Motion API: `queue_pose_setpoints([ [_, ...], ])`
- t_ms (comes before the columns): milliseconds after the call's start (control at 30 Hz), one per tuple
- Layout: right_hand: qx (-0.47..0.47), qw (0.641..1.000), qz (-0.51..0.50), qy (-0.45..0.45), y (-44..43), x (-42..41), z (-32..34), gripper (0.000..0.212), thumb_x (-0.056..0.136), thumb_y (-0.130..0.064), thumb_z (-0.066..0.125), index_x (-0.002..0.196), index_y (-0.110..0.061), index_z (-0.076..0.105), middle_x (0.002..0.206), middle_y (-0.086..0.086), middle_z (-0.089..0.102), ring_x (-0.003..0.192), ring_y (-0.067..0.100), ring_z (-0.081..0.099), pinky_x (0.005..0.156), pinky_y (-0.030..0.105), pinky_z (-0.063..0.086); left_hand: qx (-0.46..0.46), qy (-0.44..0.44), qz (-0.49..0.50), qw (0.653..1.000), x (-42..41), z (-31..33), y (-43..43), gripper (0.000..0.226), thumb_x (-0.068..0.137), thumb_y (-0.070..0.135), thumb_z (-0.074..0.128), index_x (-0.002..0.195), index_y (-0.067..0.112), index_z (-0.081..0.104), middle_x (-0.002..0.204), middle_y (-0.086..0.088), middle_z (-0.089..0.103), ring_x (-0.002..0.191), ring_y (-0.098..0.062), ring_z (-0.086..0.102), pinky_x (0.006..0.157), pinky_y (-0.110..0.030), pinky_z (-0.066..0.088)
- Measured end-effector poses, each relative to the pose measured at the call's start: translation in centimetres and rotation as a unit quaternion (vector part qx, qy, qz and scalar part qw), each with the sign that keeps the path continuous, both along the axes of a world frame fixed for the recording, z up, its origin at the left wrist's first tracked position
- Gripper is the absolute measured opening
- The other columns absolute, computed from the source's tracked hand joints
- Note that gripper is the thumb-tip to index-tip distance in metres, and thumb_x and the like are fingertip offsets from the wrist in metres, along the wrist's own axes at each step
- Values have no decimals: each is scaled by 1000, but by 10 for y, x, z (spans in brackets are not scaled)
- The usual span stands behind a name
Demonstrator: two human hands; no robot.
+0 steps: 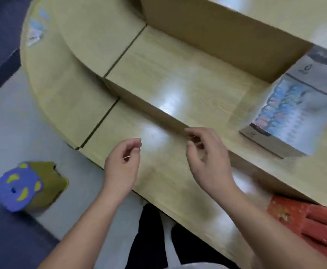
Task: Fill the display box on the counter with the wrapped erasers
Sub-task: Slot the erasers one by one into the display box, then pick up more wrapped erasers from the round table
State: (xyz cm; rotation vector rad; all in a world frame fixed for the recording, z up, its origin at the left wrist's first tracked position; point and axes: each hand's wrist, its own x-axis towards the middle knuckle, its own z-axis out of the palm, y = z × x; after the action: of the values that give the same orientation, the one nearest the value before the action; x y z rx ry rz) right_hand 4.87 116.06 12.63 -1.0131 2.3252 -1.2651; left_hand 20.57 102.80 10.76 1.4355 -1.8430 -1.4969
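Seen from the head camera, the left hand (122, 164) and right hand (207, 160) hover loosely curled and empty over the counter (158, 74), with the display box (265, 142) beyond and right of the right hand, its blurred wrapped erasers (281, 107) probably light and slick, best pinched by their sides.

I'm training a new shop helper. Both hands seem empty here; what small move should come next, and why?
Probably reach the right hand rightward toward the display box. Both it and the left hand hover over the counter holding nothing, and the box's colourful rows, too blurred to judge for gaps, lie on that side.
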Motion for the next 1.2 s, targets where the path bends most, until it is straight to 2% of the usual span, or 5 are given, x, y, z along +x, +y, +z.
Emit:
queue_pose_setpoints([
  [333, 54, 979, 138, -139, -67, 119, -7, 25, 92, -19, 60, 99, -42, 60, 101, -24, 65, 90, -5, 62, 71, 3, 42, 55, 34, 174, 983, 153, 11, -5, 36, 97, -2, 58, 98, 32, 68, 102, 8, 74, 94, 2, 68, 90, -20, 53],
  [533, 85, 960, 190, -189, -118, 192, -2, 14, 90, -32, 57, 100, -40, 62, 97, -20, 68, 90, 8, 68, 80, 39, 59, 77, 47, 223, 971, 241, 22, -40, 31, 98, 2, 60, 97, 31, 69, 97, 8, 75, 93, -6, 71, 90, -32, 56],
  [733, 91, 951, 221, -196, -168, 242, -1, 14, 88, -38, 58, 100, -39, 63, 93, -17, 69, 86, 11, 70, 74, 48, 60, 62, 47, 279, 957, 311, 41, -88, 27, 98, 3, 60, 97, 28, 68, 97, -2, 74, 92, -15, 70, 93, -43, 54],
  [967, 67, 955, 236, -168, -250, 273, 10, 15, 93, -25, 59, 102, -37, 63, 95, -27, 67, 90, -5, 64, 71, 5, 44, 60, 47, 312, 947, 338, 53, -154, 26, 98, 3, 59, 97, 28, 67, 101, -4, 73, 96, -18, 68, 96, -46, 53],
  [1200, 56, 953, 237, -182, -361, 269, 8, 15, 94, -22, 60, 102, -35, 64, 97, -23, 68, 93, 0, 65, 78, 9, 48, 59, 43, 329, 941, 352, 58, -260, 27, 99, 0, 57, 98, 26, 67, 102, -6, 73, 88, -11, 69, 94, -41, 55],
])
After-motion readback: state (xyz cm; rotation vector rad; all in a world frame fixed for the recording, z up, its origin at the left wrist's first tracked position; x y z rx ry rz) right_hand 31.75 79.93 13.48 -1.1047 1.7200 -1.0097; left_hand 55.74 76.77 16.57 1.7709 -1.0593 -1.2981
